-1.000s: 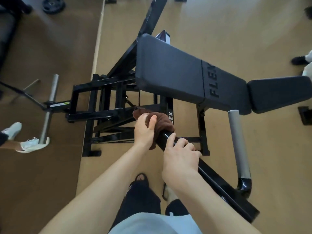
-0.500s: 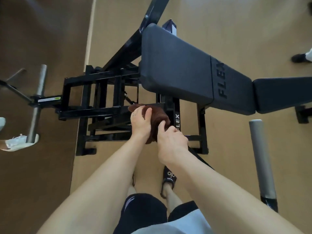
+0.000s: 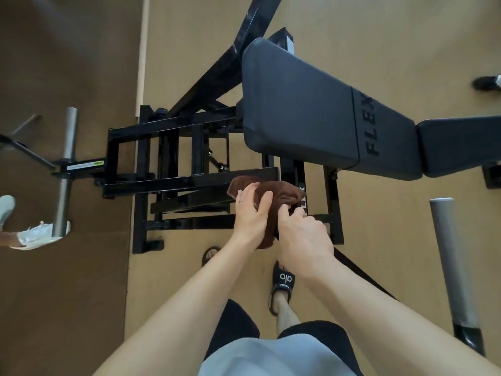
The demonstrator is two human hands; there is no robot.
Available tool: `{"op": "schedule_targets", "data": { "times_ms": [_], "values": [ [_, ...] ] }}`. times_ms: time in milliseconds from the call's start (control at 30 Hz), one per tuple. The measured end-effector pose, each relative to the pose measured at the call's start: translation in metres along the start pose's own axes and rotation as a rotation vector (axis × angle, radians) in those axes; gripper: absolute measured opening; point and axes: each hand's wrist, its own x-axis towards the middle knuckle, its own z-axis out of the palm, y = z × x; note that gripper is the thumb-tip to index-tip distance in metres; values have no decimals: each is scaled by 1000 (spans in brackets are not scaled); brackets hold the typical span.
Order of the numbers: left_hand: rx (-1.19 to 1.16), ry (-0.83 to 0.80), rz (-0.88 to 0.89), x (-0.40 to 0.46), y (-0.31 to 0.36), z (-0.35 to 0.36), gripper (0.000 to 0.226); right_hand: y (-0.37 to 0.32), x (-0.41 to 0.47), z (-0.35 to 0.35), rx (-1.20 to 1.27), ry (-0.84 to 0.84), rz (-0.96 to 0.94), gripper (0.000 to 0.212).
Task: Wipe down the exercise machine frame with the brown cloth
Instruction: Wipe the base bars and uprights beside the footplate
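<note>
1. Since a second ago the right hand [image 3: 303, 234] has been slid up the sloping bar to meet the cloth [image 3: 273, 196], so both hands are now bunched there.
2. The cloth is wrapped on the black frame [image 3: 189, 180], below the pad [image 3: 311, 109].
3. The left hand [image 3: 250, 210] is curled over the cloth, gripping it.
4. The right hand's fingers pinch the cloth's near edge.

The floor [image 3: 379, 36] under the machine is tan matting, lit softly from the upper right. A pale seam strip [image 3: 143, 50] divides it from darker brown flooring [image 3: 54, 294] on the left. A white sneaker [image 3: 35, 236] of another person shows at the left edge, and a black shoe [image 3: 485, 83] at the right edge.
</note>
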Motion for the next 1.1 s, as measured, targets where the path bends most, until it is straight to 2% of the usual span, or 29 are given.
{"op": "schedule_targets", "data": {
  "times_ms": [100, 167, 333, 467, 567, 667, 800, 867, 1000, 1100],
  "values": [
    [41, 79, -13, 11, 2, 1, 50, 0, 1, 1, 3, 9, -4, 74],
    [-12, 139, -53, 28, 3, -1, 45, 1, 3, 3, 3, 13, -9, 77],
    [-49, 238, -140, 67, -8, -10, 22, 3, 6, 9, -12, 15, -19, 78],
    [12, 219, -90, 74, -19, -16, 27, 3, 8, 12, -45, 23, -23, 80],
    [-38, 214, -176, 80, -20, -28, 49, 5, 6, 11, -57, 13, -32, 81],
    [-71, 215, -255, 81, -19, -31, 49, 6, 7, 11, -45, -26, -48, 86],
    [-69, 235, -31, 56, -26, -20, 26, 2, 16, 6, -38, -130, -9, 100],
    [-66, 223, 18, 52, -33, -18, 26, -7, 26, 2, -93, -129, -30, 101],
    [-56, 224, -120, 81, -49, -37, 42, -41, 67, 6, -53, -79, -83, 101],
    [-15, 246, -211, 102, -83, -60, 42, -66, 103, 18, -123, -62, -92, 110]
  ]
}}
